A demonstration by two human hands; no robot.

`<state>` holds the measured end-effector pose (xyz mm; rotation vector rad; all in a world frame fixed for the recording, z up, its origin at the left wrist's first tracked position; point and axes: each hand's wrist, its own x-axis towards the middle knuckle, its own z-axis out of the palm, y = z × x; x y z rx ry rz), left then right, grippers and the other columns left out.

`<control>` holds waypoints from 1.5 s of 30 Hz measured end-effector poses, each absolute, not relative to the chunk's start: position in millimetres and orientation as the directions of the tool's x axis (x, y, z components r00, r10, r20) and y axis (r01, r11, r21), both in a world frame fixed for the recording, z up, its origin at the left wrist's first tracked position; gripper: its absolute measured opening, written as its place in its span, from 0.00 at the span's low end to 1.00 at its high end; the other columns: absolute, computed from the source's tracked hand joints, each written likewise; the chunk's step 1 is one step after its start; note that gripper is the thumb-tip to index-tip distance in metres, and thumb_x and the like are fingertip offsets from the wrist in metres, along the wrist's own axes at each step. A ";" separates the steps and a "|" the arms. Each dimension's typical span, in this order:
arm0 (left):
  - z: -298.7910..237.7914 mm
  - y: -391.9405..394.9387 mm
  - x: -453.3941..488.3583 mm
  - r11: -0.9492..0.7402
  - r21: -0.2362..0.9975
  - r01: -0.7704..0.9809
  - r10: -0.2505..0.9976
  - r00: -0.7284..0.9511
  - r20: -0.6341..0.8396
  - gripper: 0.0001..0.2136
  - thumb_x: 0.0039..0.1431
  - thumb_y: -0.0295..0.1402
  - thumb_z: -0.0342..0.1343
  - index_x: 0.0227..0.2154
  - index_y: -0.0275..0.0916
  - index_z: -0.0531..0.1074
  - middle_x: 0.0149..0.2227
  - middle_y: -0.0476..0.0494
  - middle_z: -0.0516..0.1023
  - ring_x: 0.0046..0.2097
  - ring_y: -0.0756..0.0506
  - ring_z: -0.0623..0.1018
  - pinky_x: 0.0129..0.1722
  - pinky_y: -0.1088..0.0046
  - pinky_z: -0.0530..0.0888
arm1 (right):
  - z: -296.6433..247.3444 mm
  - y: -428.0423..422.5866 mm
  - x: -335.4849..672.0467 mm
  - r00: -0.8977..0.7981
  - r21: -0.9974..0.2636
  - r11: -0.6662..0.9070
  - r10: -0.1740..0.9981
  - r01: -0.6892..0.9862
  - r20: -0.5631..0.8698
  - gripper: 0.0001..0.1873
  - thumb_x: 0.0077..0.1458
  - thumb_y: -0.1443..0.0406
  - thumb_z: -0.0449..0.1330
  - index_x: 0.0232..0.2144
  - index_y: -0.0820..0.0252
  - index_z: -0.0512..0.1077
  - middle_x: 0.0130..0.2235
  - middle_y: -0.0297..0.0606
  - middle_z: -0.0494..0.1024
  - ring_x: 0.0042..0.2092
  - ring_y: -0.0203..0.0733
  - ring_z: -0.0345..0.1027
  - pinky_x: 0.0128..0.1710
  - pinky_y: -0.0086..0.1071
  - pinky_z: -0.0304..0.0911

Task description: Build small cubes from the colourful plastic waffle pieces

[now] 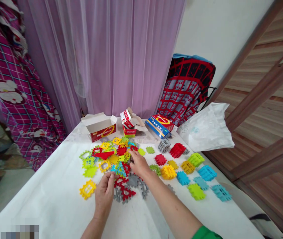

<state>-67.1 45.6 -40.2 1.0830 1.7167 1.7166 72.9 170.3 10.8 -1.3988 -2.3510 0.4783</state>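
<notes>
A loose pile of flat interlocking plastic tiles (pixel 111 159) in yellow, green, red, grey and blue covers the middle of a white table (pixel 52 196). My left hand (pixel 104 194) rests at the pile's near edge, its fingers curled at red and grey tiles (pixel 123 192). My right hand (pixel 138 163) reaches into the pile's middle, fingers bent down onto tiles near a red one (pixel 133 148). What either hand grips is hidden. To the right lie sorted stacks: red (pixel 177 150), grey (pixel 164 145), yellow (pixel 168 172), green (pixel 195 159), blue (pixel 206 173).
Three cardboard boxes stand at the table's far edge: an open red one (pixel 100 127), an open small one (pixel 130 124) and a shut blue-and-red one (pixel 160 126). A white plastic bag (pixel 207 127) lies at the right corner. A purple curtain (pixel 116 56) hangs behind.
</notes>
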 end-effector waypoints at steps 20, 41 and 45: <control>-46.0 45.3 -64.0 -0.095 0.941 0.325 0.831 -0.494 0.255 0.20 0.55 0.46 0.56 0.46 0.41 0.75 0.38 0.43 0.83 0.41 0.42 0.81 0.45 0.62 0.76 | 17.9 129.0 81.9 -0.379 -0.997 -0.003 0.925 0.081 -0.034 0.14 0.41 0.64 0.57 0.33 0.58 0.77 0.25 0.28 0.76 0.22 0.32 0.63 0.24 0.26 0.62; -36.0 41.7 -59.7 -0.086 0.976 0.198 0.843 -0.508 0.177 0.15 0.56 0.48 0.55 0.30 0.41 0.74 0.20 0.53 0.74 0.23 0.50 0.72 0.25 0.75 0.70 | 8.4 128.1 102.4 -0.151 -0.789 0.251 0.968 0.560 0.200 0.16 0.51 0.61 0.58 0.42 0.56 0.77 0.47 0.43 0.78 0.45 0.45 0.72 0.49 0.38 0.65; -31.5 41.4 -59.8 -0.091 0.979 0.184 0.841 -0.512 0.174 0.15 0.56 0.48 0.54 0.30 0.41 0.72 0.21 0.53 0.73 0.23 0.50 0.72 0.26 0.75 0.69 | 4.2 100.7 97.8 -0.338 -0.896 0.237 0.935 0.374 0.106 0.16 0.52 0.59 0.58 0.42 0.55 0.76 0.39 0.38 0.81 0.39 0.42 0.74 0.42 0.35 0.69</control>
